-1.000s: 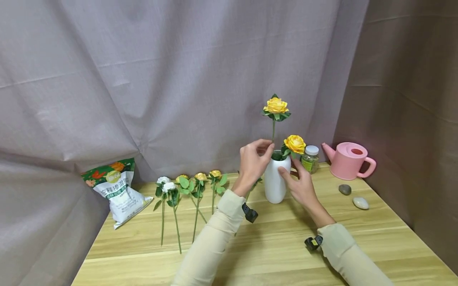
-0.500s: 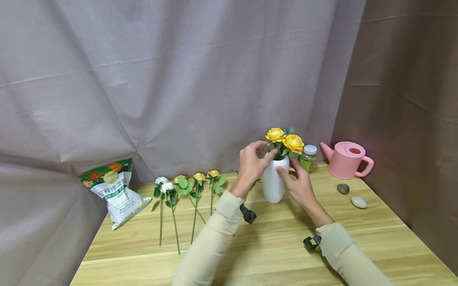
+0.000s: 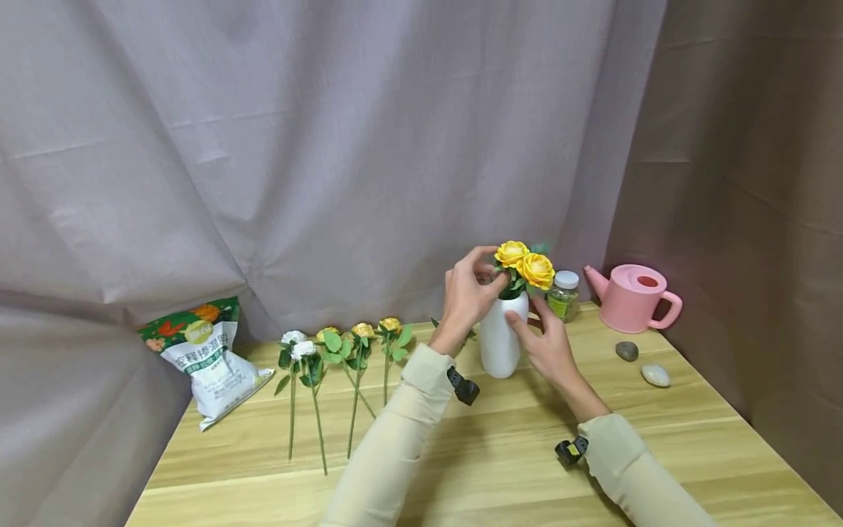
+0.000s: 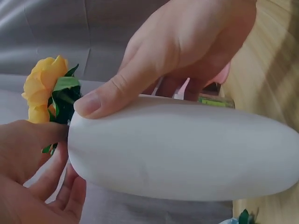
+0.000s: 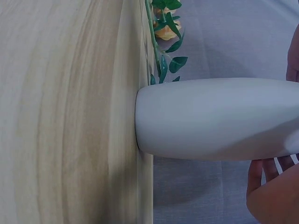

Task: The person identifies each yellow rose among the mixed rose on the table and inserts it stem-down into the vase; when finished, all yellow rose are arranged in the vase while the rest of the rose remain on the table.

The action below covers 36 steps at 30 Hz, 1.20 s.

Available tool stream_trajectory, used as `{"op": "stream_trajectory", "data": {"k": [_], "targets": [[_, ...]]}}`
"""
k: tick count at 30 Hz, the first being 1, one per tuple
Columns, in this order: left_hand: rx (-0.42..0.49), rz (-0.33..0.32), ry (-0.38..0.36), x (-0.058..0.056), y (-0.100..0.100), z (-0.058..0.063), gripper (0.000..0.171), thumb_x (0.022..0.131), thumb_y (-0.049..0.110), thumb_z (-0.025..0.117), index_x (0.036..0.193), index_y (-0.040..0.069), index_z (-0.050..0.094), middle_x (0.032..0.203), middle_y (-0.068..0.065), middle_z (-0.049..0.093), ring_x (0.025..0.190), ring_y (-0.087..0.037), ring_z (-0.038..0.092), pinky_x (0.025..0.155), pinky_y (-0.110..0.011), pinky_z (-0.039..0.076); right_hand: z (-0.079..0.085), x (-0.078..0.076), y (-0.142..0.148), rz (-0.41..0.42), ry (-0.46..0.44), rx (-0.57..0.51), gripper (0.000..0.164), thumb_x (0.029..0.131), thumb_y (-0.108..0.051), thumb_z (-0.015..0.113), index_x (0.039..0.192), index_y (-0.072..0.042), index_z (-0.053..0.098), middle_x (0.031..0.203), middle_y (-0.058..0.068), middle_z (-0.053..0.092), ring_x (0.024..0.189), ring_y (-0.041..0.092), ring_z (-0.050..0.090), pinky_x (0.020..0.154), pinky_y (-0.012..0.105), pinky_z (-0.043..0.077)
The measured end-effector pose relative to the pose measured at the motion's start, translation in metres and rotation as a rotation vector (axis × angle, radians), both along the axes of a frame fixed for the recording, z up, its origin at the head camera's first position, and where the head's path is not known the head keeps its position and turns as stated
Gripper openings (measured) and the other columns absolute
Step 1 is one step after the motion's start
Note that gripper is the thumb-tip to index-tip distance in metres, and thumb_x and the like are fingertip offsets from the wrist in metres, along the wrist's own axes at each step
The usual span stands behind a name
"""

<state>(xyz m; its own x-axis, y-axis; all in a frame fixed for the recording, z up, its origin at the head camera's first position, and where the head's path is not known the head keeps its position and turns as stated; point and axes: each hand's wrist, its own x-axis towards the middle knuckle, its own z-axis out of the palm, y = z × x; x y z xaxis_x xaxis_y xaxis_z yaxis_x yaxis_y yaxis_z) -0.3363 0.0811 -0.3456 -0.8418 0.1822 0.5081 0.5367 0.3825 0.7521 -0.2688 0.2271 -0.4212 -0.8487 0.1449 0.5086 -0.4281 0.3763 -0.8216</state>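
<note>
A white vase stands upright on the wooden table. Two yellow roses sit low at its mouth: a left rose and a right rose, with green leaves beneath. My left hand is at the vase's mouth, its thumb and fingers curled round the left rose just under the bloom. The stems are hidden inside the vase. My right hand grips the upper vase from the right, thumb on the front near the rim and fingers behind. The left wrist view shows that thumb pressed on the vase wall.
White roses and several yellow roses lie to the left, beside a printed bag. Behind and right stand a lidded jar and a pink watering can. A dark stone and a pale stone lie in front.
The left rose, held high above the vase, has come down into it beside the other bloom. My left fingers have shifted up round its head. The right hand keeps its grip on the vase.
</note>
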Motion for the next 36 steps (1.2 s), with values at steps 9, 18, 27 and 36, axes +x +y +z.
{"op": "stream_trajectory", "data": {"k": [9, 18, 27, 36], "targets": [[0.029, -0.057, -0.056, -0.002, 0.0, -0.003, 0.043, 0.09, 0.024, 0.075, 0.13, 0.034, 0.062, 0.1, 0.007, 0.079, 0.095, -0.013, 0.074, 0.082, -0.027, 0.06, -0.003, 0.0, 0.0, 0.007, -0.001, -0.008, 0.047, 0.099, -0.02, 0.065, 0.143, -0.01, 0.052, 0.127, 0.012, 0.063, 0.117, 0.024, 0.057, 0.096, 0.022, 0.051], [0.009, -0.003, -0.005, -0.006, -0.006, -0.007, 0.043, 0.09, 0.026, 0.077, 0.13, 0.029, 0.061, 0.089, 0.008, 0.079, 0.088, -0.005, 0.073, 0.082, -0.025, 0.059, -0.003, -0.001, -0.001, -0.011, -0.004, 0.004, 0.047, 0.098, -0.02, 0.066, 0.143, -0.011, 0.053, 0.124, 0.012, 0.064, 0.115, 0.02, 0.058, 0.096, 0.024, 0.051], [-0.023, -0.084, 0.021, -0.005, -0.017, -0.006, 0.057, 0.091, 0.025, 0.076, 0.143, 0.033, 0.052, 0.101, 0.008, 0.079, 0.102, -0.013, 0.073, 0.092, -0.035, 0.059, -0.004, -0.002, 0.002, -0.01, -0.009, -0.015, 0.048, 0.099, -0.022, 0.066, 0.144, -0.014, 0.052, 0.125, 0.01, 0.063, 0.112, 0.005, 0.058, 0.096, 0.021, 0.051], [-0.041, -0.062, 0.045, -0.001, -0.092, -0.021, 0.035, 0.093, 0.021, 0.074, 0.126, 0.022, 0.065, 0.104, 0.003, 0.078, 0.099, -0.013, 0.073, 0.093, -0.04, 0.059, -0.002, -0.003, -0.004, -0.009, -0.014, -0.022, 0.047, 0.097, -0.021, 0.068, 0.14, -0.011, 0.054, 0.122, 0.011, 0.064, 0.114, 0.022, 0.059, 0.096, 0.022, 0.051]]}}
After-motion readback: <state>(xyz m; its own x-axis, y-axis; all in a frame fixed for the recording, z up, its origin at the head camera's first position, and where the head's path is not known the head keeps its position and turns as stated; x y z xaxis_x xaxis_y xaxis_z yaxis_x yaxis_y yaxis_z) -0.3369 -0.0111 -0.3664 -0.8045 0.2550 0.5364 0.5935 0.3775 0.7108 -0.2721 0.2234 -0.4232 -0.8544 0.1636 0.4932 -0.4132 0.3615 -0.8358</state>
